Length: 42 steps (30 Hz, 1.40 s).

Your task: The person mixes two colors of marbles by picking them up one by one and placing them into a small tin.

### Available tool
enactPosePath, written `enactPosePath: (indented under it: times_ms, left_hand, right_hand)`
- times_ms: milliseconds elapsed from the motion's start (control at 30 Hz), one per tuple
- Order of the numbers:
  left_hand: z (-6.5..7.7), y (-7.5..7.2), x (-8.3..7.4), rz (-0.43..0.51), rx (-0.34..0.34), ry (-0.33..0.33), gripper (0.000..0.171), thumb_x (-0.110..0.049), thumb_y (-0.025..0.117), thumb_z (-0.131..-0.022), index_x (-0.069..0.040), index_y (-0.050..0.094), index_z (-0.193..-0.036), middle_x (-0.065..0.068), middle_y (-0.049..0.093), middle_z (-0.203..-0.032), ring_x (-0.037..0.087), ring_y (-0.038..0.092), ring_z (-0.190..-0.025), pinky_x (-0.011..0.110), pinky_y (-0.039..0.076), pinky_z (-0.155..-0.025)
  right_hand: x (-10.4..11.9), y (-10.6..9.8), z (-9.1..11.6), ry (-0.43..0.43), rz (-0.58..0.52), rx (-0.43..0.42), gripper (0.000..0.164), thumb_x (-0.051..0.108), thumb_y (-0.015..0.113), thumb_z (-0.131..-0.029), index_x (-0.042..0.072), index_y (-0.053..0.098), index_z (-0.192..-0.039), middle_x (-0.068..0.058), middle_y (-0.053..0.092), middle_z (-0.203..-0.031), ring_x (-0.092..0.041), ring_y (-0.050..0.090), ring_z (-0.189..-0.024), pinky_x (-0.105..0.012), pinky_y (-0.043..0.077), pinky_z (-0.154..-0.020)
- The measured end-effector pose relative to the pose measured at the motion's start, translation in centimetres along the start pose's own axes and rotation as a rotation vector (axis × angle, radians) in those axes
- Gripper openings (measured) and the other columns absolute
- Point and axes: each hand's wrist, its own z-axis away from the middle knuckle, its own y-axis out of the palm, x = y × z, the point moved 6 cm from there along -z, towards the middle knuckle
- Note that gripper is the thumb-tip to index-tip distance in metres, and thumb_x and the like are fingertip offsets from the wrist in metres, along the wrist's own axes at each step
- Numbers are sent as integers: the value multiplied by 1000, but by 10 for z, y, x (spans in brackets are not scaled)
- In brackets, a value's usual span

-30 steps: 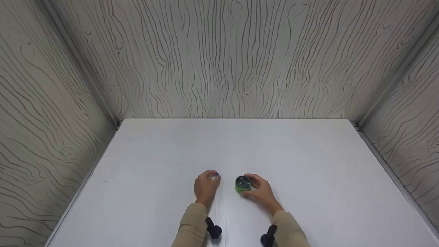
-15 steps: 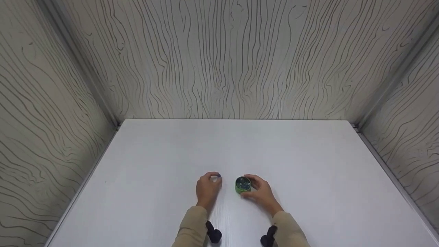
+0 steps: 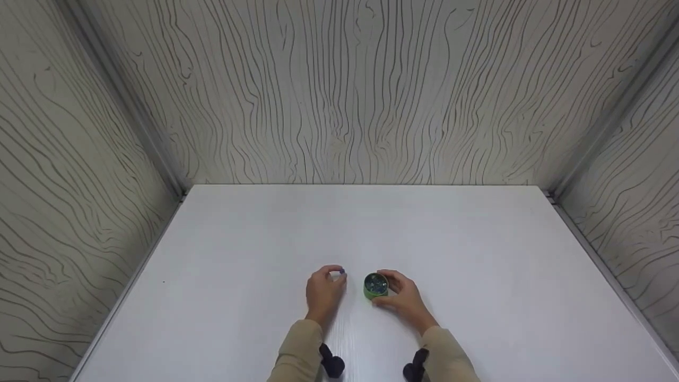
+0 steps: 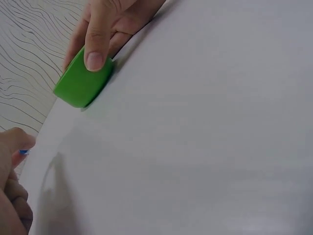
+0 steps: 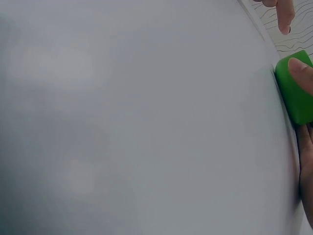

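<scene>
Between the thumb and index finger of my left hand (image 3: 324, 292), a small blue piece (image 3: 342, 271) is pinched; its kind is too small to tell. Only a sliver of the blue piece (image 4: 23, 152) shows in the left wrist view. My right hand (image 3: 406, 297) grips a small round green bowl (image 3: 375, 292) from its right side, thumb at the near wall and fingers round the far side. Dark, shiny contents fill the inside in the head view. The bowl (image 4: 80, 83) stands upright on the white table. My left fingertips are a short way left of its rim.
The white table (image 3: 238, 239) spreads around both hands. Panels with a wood-grain pattern (image 3: 339, 95) close it off at the back and both sides. A black wrist mount (image 3: 332, 363) sits by each sleeve. A tiny dark speck (image 3: 163, 281) lies at the left.
My left hand has moved slightly right with the blue piece, closer to the bowl. The right hand and the bowl have stayed in place.
</scene>
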Motion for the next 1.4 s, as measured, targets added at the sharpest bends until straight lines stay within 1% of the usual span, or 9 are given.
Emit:
enactPosePath:
  times_ms: [167,400,567,667,767,900,1000,1200,1400]
  left_hand:
    - [3,1,-4,11,8,14,14,-15,75,-79,-14,74,-93,-5,37,-62,11,38,-60,25,37,-65]
    - [4,1,-10,24,18,62,15,-14,75,-80,-12,75,-94,-6,33,-59,8,32,-55,20,31,-57]
    - [7,2,-13,41,57,58,16,-16,73,-82,-13,74,-97,-6,35,-60,8,35,-57,20,37,-63]
    - [8,2,-14,57,76,61,16,-16,73,-82,-13,74,-97,-6,36,-60,8,35,-56,19,33,-57]
    - [9,2,-16,55,77,99,16,-17,74,-81,-12,74,-97,-7,35,-57,6,31,-52,18,27,-51]
    - [10,3,-19,40,81,147,17,-17,75,-80,-11,74,-96,-9,33,-56,4,28,-50,16,23,-49]
    - [12,3,-20,39,89,140,17,-17,75,-80,-11,74,-96,-8,34,-58,4,30,-52,16,24,-50]
    - [14,5,-21,38,120,115,17,-18,75,-81,-13,74,-97,-8,36,-59,5,34,-54,17,27,-51]
    - [12,11,-21,75,221,163,18,-16,74,-81,-11,74,-98,-8,35,-61,4,33,-55,16,27,-52]
  right_hand:
    - [1,0,0,-11,24,5,70,9,84,-68,-1,52,-130,-22,54,-138,-36,47,-135,-37,38,-111]
    - [2,0,0,-35,39,6,68,10,84,-69,-1,53,-129,-21,55,-136,-37,48,-134,-39,38,-110]
    - [2,0,0,-45,41,8,67,10,83,-70,-1,53,-129,-22,55,-136,-38,48,-134,-41,38,-110]
    - [2,-1,0,-42,43,5,68,11,84,-70,-1,54,-129,-22,56,-136,-38,48,-134,-40,39,-110]
    - [1,-1,0,-48,51,0,68,11,84,-69,-2,54,-129,-22,55,-136,-38,49,-132,-38,40,-109]
    - [1,-1,-1,-68,66,-5,69,10,84,-68,-4,53,-128,-25,55,-135,-40,50,-130,-37,42,-108]
    - [2,-1,0,-99,64,-9,67,11,84,-68,-3,54,-127,-25,56,-133,-39,52,-129,-34,43,-106]
    - [4,-2,2,-181,89,-33,64,15,85,-68,-3,57,-123,-23,61,-127,-30,60,-122,-25,48,-100]
    - [2,-2,0,-88,56,-8,69,14,85,-67,-2,55,-127,-23,57,-133,-38,52,-129,-35,43,-106]
